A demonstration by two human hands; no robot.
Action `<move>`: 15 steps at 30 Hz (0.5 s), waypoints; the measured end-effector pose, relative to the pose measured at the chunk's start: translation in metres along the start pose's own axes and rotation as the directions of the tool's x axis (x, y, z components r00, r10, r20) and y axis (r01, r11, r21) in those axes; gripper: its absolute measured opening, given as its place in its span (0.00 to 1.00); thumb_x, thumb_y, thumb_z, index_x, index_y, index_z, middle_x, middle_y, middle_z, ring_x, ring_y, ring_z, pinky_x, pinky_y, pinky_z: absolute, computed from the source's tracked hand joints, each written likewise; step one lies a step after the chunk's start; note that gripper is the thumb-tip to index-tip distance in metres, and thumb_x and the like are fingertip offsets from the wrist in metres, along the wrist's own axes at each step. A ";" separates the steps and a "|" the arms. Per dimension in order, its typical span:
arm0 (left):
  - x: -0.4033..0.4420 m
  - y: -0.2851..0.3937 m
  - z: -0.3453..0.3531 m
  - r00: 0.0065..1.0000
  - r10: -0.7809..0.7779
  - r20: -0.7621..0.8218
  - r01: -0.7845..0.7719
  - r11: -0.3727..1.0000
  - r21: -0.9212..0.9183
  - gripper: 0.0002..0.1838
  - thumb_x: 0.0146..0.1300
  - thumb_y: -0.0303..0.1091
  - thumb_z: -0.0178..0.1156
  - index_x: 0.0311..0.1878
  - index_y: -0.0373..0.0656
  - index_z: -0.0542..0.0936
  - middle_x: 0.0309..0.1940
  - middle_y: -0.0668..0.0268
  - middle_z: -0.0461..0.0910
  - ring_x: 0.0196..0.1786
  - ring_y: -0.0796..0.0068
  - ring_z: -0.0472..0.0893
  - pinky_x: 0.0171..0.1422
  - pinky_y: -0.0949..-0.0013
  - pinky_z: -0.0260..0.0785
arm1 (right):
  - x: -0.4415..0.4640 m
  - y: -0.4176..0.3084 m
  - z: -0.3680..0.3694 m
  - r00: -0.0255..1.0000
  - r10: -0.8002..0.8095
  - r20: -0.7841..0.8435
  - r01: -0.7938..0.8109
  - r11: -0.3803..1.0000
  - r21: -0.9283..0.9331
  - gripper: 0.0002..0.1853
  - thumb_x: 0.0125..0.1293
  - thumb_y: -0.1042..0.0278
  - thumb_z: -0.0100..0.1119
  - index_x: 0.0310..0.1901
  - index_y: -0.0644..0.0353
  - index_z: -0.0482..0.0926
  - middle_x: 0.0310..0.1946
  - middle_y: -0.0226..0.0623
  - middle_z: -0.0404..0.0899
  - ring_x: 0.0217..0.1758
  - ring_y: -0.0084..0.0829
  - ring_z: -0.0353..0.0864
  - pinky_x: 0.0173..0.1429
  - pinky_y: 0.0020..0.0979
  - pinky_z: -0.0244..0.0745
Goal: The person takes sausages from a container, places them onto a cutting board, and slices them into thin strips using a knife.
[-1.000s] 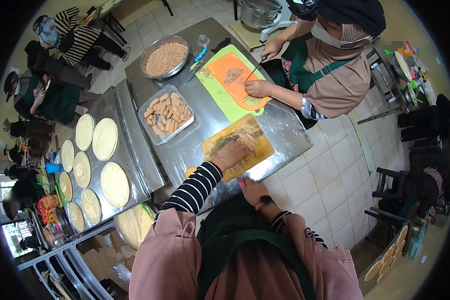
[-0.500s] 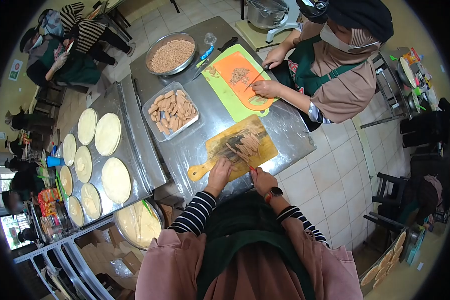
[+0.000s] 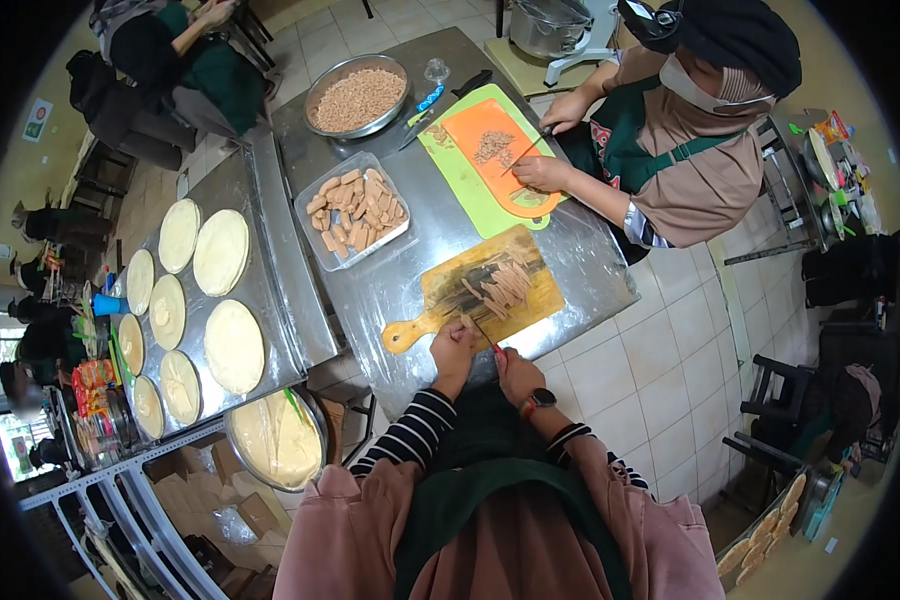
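My right hand (image 3: pixel 517 375) is closed round the red handle of a knife (image 3: pixel 489 338) at the near edge of the wooden cutting board (image 3: pixel 440 285). The dark blade points up and left over the board. Beside it, my left hand (image 3: pixel 453 345) has its fingers drawn together near the board's handle; what they pinch is too small to make out. Sausage strips (image 3: pixel 505 287) lie in a loose pile on the board. Beyond it stands a clear tub (image 3: pixel 402 236) of sausage pieces (image 3: pixel 358 210).
Across the table a co-worker (image 3: pixel 660 150) cuts with a knife on an orange board (image 3: pixel 522 203) over a green one (image 3: pixel 452 190). A metal bowl (image 3: pixel 354 97) of chopped pieces stands at the far end. Round dough sheets (image 3: pixel 234 345) cover the left table.
My left hand has drawn back from the sausage strips to the board's near edge, its fingers now together. My right hand has brought the knife over the board. The view has shifted.
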State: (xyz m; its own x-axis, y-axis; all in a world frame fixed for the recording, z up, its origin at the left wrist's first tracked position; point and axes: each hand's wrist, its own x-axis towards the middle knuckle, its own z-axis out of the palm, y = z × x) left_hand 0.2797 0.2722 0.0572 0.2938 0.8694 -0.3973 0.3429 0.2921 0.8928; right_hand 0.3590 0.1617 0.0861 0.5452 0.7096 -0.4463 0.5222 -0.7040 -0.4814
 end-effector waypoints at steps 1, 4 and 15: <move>0.003 -0.001 0.000 1.000 0.000 -0.002 0.000 1.000 0.000 0.12 0.53 0.29 0.60 0.39 0.33 0.74 0.23 0.64 0.78 0.24 0.76 0.78 0.25 0.76 0.70 | 0.000 -0.001 0.001 1.000 -0.002 0.001 0.002 1.000 0.000 0.19 0.66 0.53 0.34 0.39 0.62 0.68 0.24 0.53 0.76 0.29 0.53 0.76 0.35 0.48 0.70; 0.009 -0.001 0.001 0.998 -0.061 -0.016 0.062 0.996 0.067 0.10 0.54 0.29 0.60 0.35 0.33 0.74 0.23 0.63 0.78 0.22 0.77 0.78 0.23 0.76 0.70 | 0.000 0.001 0.005 1.000 0.004 0.014 -0.004 1.000 -0.001 0.19 0.66 0.52 0.34 0.39 0.62 0.68 0.24 0.53 0.76 0.29 0.53 0.76 0.34 0.48 0.70; 0.010 -0.002 0.005 0.994 -0.080 -0.080 0.084 0.995 0.055 0.08 0.51 0.27 0.61 0.29 0.31 0.74 0.19 0.60 0.78 0.20 0.74 0.78 0.24 0.74 0.70 | 0.002 -0.008 0.009 0.999 0.012 0.035 -0.011 1.000 -0.008 0.18 0.66 0.53 0.34 0.38 0.61 0.66 0.26 0.52 0.76 0.30 0.51 0.77 0.34 0.49 0.71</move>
State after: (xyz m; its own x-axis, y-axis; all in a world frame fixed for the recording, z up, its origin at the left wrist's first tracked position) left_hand 0.2863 0.2790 0.0507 0.1933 0.8725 -0.4489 0.4152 0.3418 0.8431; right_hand 0.3503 0.1686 0.0826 0.5281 0.7020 -0.4779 0.5212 -0.7122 -0.4702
